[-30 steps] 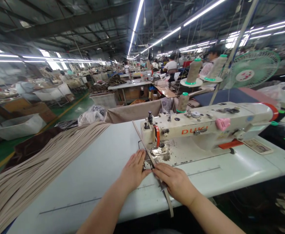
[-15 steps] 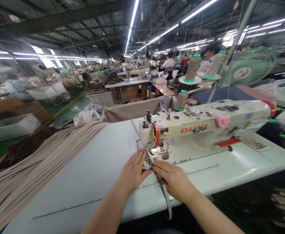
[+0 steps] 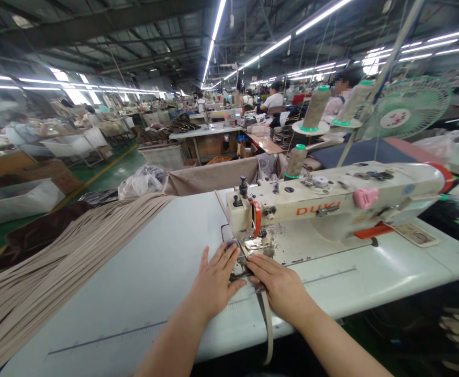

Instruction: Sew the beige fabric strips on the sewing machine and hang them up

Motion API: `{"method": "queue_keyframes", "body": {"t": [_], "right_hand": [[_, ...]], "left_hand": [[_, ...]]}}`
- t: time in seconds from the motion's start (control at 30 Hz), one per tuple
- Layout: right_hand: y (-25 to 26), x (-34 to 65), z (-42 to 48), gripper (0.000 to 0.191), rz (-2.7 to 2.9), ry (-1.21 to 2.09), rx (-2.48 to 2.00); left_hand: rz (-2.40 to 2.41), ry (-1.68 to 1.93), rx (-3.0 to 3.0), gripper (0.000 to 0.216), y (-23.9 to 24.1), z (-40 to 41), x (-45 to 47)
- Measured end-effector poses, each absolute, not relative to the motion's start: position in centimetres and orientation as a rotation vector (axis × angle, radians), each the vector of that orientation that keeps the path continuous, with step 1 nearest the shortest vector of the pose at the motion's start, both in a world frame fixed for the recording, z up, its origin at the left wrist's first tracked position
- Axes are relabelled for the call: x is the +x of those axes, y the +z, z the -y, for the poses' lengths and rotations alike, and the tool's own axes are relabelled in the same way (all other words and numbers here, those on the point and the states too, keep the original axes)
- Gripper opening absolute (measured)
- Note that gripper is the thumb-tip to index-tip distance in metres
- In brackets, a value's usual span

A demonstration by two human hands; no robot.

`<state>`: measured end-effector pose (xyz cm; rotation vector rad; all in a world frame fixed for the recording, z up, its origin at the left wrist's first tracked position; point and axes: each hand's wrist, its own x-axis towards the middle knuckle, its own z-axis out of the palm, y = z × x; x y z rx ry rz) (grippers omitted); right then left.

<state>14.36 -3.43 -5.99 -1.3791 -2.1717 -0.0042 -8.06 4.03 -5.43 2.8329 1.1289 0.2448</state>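
A cream sewing machine (image 3: 331,204) with orange lettering stands on the white table (image 3: 146,283). A narrow beige strap (image 3: 267,330) runs under its presser foot (image 3: 255,242) and hangs over the table's front edge. My left hand (image 3: 213,280) lies flat on the table just left of the foot, fingers spread, touching the strap's left side. My right hand (image 3: 278,285) presses flat on the strap just in front of the foot. The strap continues behind the machine as a thin line.
A thick bundle of beige straps (image 3: 56,262) lies across the table's left side. Thread cones (image 3: 315,107) stand behind the machine, and a green fan (image 3: 407,107) is at the right. Bins, tables and other workers fill the hall beyond.
The hanging strap end has shortened and swung closer to vertical as the strap fed toward the presser foot. Both hands stayed at the foot, shifting slightly forward.
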Motion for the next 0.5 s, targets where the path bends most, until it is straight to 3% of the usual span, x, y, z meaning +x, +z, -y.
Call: {"method": "queue_keyframes", "body": {"t": [0.27,0.5], "right_hand": [[-5.8,14.3,3.5,0.041,2.204,0.011,-1.383],[-5.9,14.2,3.5,0.041,2.206,0.005,-1.393]], "left_hand": [[-1.205,0.375,2.767,0.052,-5.4,-4.2,-7.2],[-1.233,0.44,2.78,0.05,-5.5,-4.3,-6.9]]}}
